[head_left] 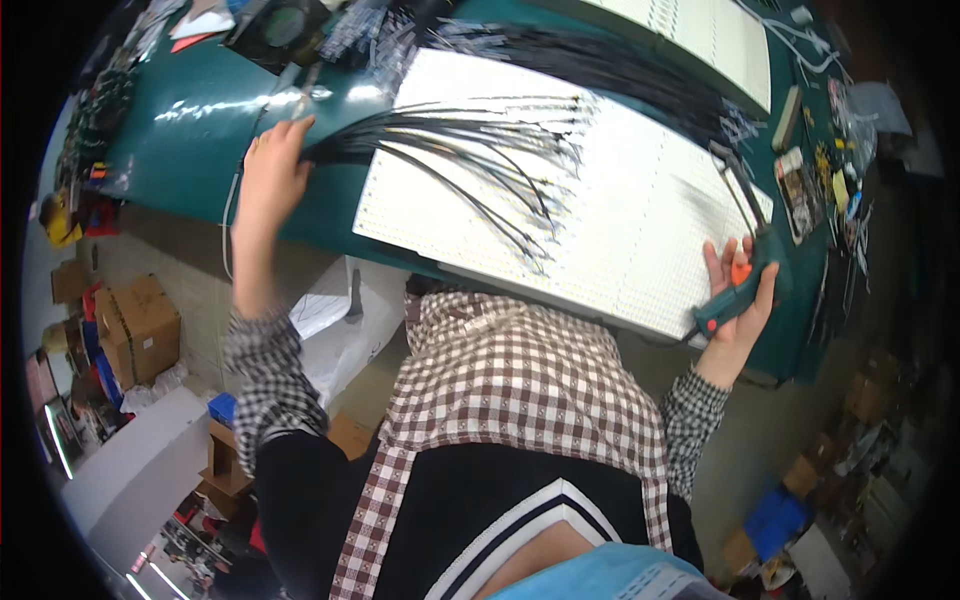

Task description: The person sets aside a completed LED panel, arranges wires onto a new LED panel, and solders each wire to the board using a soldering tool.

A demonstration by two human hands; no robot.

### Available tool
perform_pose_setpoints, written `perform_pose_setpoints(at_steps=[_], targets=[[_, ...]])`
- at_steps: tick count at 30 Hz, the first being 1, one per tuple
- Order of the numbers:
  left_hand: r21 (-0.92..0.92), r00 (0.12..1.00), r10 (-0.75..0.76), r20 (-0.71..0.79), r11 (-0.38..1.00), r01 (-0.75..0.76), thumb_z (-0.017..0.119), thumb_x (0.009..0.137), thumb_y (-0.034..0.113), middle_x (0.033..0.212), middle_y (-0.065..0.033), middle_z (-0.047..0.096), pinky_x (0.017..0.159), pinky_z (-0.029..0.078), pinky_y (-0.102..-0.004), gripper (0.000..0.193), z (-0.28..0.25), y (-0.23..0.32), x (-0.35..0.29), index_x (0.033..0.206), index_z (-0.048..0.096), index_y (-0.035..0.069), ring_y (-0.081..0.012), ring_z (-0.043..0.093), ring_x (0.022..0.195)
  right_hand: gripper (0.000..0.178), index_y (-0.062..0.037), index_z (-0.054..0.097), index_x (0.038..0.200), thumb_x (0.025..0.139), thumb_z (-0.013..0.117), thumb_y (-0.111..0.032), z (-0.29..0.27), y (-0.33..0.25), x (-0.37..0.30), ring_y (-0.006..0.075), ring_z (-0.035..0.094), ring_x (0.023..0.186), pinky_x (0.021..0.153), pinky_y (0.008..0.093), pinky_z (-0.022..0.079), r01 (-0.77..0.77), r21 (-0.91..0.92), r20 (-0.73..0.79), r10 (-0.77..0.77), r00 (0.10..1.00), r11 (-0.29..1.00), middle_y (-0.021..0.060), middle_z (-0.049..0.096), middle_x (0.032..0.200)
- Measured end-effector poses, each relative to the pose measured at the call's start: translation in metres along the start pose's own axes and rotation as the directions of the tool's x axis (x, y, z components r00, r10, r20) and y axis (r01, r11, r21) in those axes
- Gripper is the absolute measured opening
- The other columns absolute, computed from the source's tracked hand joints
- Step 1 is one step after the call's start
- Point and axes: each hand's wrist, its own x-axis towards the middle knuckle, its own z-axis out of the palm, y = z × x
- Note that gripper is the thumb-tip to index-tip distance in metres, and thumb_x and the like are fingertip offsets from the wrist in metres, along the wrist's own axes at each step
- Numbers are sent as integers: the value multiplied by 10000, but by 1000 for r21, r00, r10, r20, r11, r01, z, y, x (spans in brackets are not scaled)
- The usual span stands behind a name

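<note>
Two hands in view, both in checked sleeves.

Left hand [270,170], at 10 o'clock in the view: closed around the gathered end of a bundle of thin black wires [450,150]. Too many wires to count. From the fist they fan out toward 3 and 4 o'clock across a white LED panel [600,210], their light-tipped free ends spread over it. Long axis of the bundle runs roughly 9 to 3 o'clock.

Right hand [735,290], at 3 o'clock: grasping a teal pistol-grip soldering gun [745,270] with an orange trigger. Its thin dark tip points toward 12 o'clock, over the panel's right end. Long axis about 7 to 1 o'clock.

White panels: two counted, the second panel [710,40] lying at 1 o'clock. Both rest on a green bench [200,130]. A second mass of black wires [620,70] lies between the panels.

Packages: brown cardboard boxes [140,325] on the floor at 9 o'clock, at least two; a blue box [775,520] at 5 o'clock. Small flat packet [795,185] at the bench's right edge, print unreadable.
</note>
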Motion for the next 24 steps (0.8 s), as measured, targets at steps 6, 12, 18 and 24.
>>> perform_pose_setpoints(at_steps=[6, 12, 18, 24], targets=[[-698, 686, -664, 297, 340, 631, 674, 849, 196, 743, -38, 603, 512, 435, -198, 220, -10, 113, -82, 935, 598, 8, -61, 557, 573, 498, 74, 466, 1183, 896, 599, -311, 13, -2, -12, 270, 551, 1072, 1054, 557, 329, -25, -19, 79, 27, 997, 999, 149, 604, 956], [-883, 587, -659, 470, -368, 292, 669, 852, 153, 767, -45, 610, 573, 470, -211, 221, 32, 133, -99, 957, 553, -2, -89, 593, 647, 492, 78, 468, 1177, 896, 600, -304, 14, -2, -7, 265, 553, 1069, 1061, 544, 327, -49, 3, 138, 48, 989, 999, 158, 608, 929], [-687, 641, -635, 430, -691, -224, 556, 895, 100, 1022, -83, 606, 742, 514, -286, 178, 22, 169, -91, 1049, 515, 22, -162, 612, 899, 458, 26, 487, 1201, 899, 594, -301, 6, -6, -10, 254, 582, 1034, 1076, 556, 294, -28, 19, 169, 25, 985, 999, 118, 601, 1088], [-831, 761, -503, 409, -550, 84, 645, 820, 7, 1113, -81, 589, 926, 455, -317, 386, 22, 172, -94, 1166, 475, -9, -162, 576, 1021, 458, 22, 469, 1215, 915, 570, -309, 14, -3, -12, 220, 584, 1041, 1091, 507, 282, -90, 31, 295, 77, 952, 995, 106, 624, 1016]])
